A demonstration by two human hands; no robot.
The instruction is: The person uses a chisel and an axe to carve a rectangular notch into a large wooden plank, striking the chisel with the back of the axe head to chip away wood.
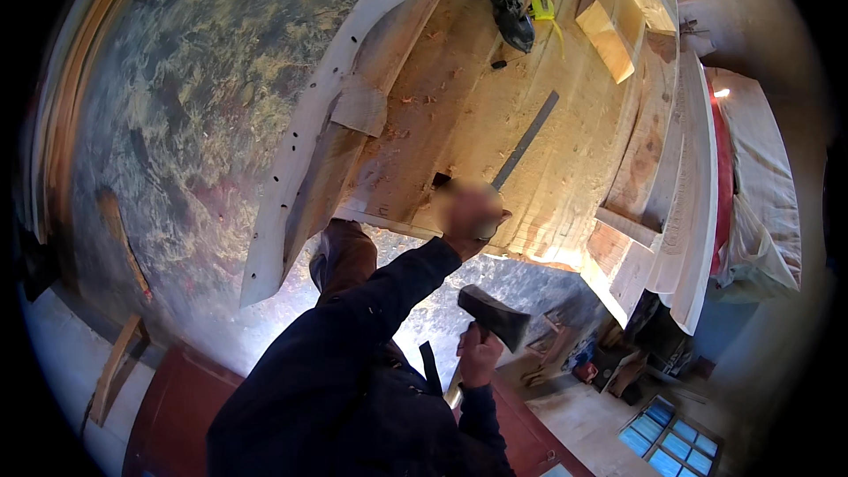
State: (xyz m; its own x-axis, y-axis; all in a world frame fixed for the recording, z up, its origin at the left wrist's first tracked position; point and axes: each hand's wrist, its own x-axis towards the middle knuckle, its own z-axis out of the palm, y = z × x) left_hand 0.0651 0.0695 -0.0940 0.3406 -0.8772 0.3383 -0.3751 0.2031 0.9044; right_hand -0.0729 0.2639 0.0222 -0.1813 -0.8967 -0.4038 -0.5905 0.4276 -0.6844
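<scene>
My right hand (479,355) is closed round a hatchet, just below its dark head (495,314); part of the light handle (454,390) shows lower down. The hatchet is in front of my body, off the near end of the wooden bench (424,137). Stretched forward, my left hand (468,210) is over that near end. A blurred patch covers most of its fingers, so any grip is hidden. Beside it lies a flat dark metal strip, like a ruler (527,140), and a small black piece (442,180) shows at its left.
Farther up the bench are a black object (510,11) and a yellow tape measure (541,7). Wood blocks (609,31) and long boards (685,185) line the right side. A pale plank with holes (305,124) edges the left. Shavings dot the bench; a stick (124,243) lies on the floor.
</scene>
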